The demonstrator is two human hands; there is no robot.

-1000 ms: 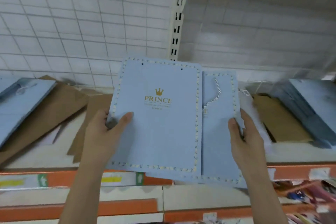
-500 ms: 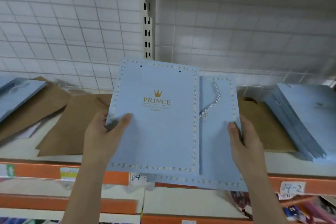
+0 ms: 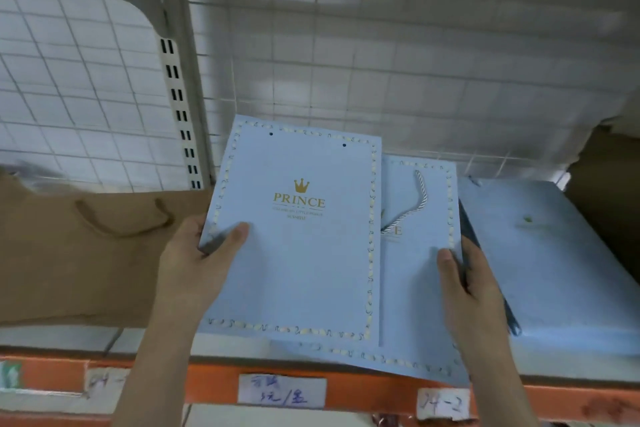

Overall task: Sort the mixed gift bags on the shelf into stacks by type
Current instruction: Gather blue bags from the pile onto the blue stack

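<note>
White wire-grid panels back a store shelf (image 3: 62, 336) with an orange front rail (image 3: 381, 388) carrying handwritten paper labels (image 3: 282, 391). Two pale blue gift bags are held flat above the shelf's front edge. On top lies the front blue bag (image 3: 294, 253), printed with a gold crown and the word PRINCE inside a dotted border. Offset to its right and underneath, the second blue bag (image 3: 415, 288) shows a twisted grey-white cord handle (image 3: 417, 201). At the front bag's left edge, the left hand (image 3: 197, 263) pinches it with the thumb on top and the fingers curled beneath. At the second bag's right edge, the right hand (image 3: 474, 291) grips the same way, thumb lying on the face. Just right of the held bags, a stack of blue bags (image 3: 554, 270) lies flat on the shelf. To the left lies a brown paper bag (image 3: 69, 253) with a brown handle
</note>
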